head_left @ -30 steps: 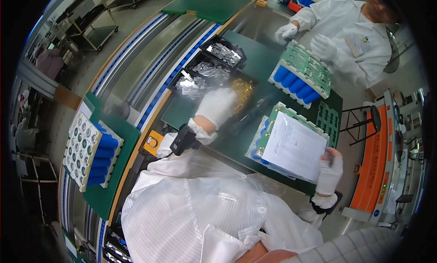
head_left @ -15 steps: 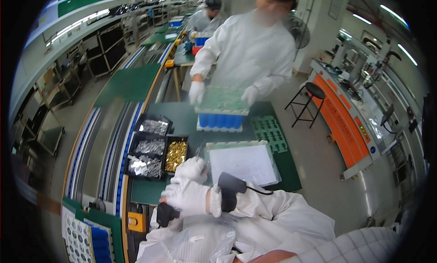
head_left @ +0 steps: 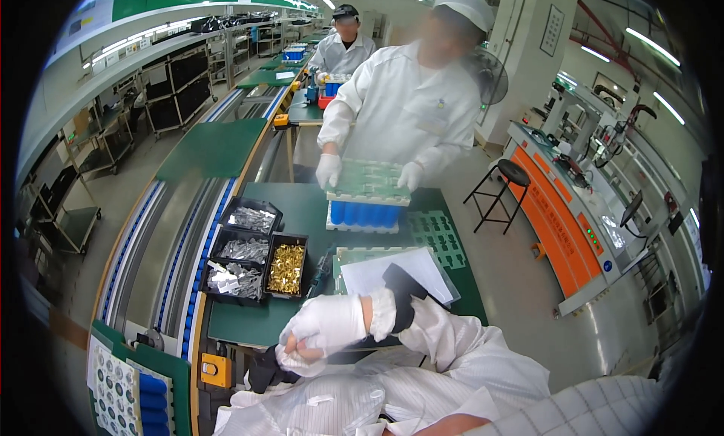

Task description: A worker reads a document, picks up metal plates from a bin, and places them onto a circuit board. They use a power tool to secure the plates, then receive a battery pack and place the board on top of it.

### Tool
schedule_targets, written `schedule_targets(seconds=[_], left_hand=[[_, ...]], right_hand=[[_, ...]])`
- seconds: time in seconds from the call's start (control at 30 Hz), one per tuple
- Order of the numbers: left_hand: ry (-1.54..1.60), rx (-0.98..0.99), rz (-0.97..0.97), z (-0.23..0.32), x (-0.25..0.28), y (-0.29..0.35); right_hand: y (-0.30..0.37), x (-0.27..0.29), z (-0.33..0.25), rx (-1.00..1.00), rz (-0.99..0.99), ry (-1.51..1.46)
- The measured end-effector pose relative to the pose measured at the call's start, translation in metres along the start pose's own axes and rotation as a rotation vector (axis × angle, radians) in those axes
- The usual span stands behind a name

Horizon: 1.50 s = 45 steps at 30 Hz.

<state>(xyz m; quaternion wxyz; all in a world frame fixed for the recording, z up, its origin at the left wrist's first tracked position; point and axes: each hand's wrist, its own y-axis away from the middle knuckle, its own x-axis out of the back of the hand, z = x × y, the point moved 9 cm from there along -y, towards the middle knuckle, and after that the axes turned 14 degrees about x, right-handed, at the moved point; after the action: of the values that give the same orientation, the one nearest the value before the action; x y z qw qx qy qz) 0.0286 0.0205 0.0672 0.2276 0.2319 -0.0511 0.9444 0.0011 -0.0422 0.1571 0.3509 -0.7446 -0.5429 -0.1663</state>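
Close to my body at the table's front edge, my two white-gloved hands are together. My right hand (head_left: 328,327) reaches in from the right with its fingers curled in against my left hand. My left hand (head_left: 299,362) is mostly covered by it, and some bare fingertips show between the gloves. Whatever they grip, if anything, is hidden. Black bands circle both wrists. Just beyond lie a white sheet (head_left: 377,274) in a clear sleeve, a pale-green frame (head_left: 343,256) under it, and a dark screwdriver-like tool (head_left: 320,272).
Black bins hold silver tabs (head_left: 235,277) and gold pieces (head_left: 287,266). Across the table a co-worker (head_left: 415,96) holds a green plate (head_left: 369,178) on a pack of blue cylinders (head_left: 363,213). A green cut-out panel (head_left: 439,240) lies right; a roller conveyor (head_left: 177,247) runs left.
My hands have drawn back from beside the sheet toward my body and come together. The sheet now lies more slanted, baring the frame's left part. My view has shifted slightly.
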Motion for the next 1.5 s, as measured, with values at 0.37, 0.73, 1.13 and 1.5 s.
schedule_targets(seconds=[0.37, 0.73, 1.13, 1.5], left_hand=[[-0.33, -0.257, -0.169, 0.054, -0.03, 0.047], [-0.388, -0.218, -0.514, 0.06, -0.05, 0.064], [-2.022, -0.557, 0.766, 0.041, 0.155, -0.05], [-1.92, -0.339, 0.918, 0.065, 0.149, -0.074]], right_hand=[[-0.036, 0.008, 0.035, -0.332, -0.166, 0.533], [-0.011, 0.003, 0.052, -0.213, -0.047, 0.087], [0.097, 0.12, 0.067, -1.085, -0.47, 0.746], [0.138, 0.122, 0.091, -1.004, -0.609, 0.785]])
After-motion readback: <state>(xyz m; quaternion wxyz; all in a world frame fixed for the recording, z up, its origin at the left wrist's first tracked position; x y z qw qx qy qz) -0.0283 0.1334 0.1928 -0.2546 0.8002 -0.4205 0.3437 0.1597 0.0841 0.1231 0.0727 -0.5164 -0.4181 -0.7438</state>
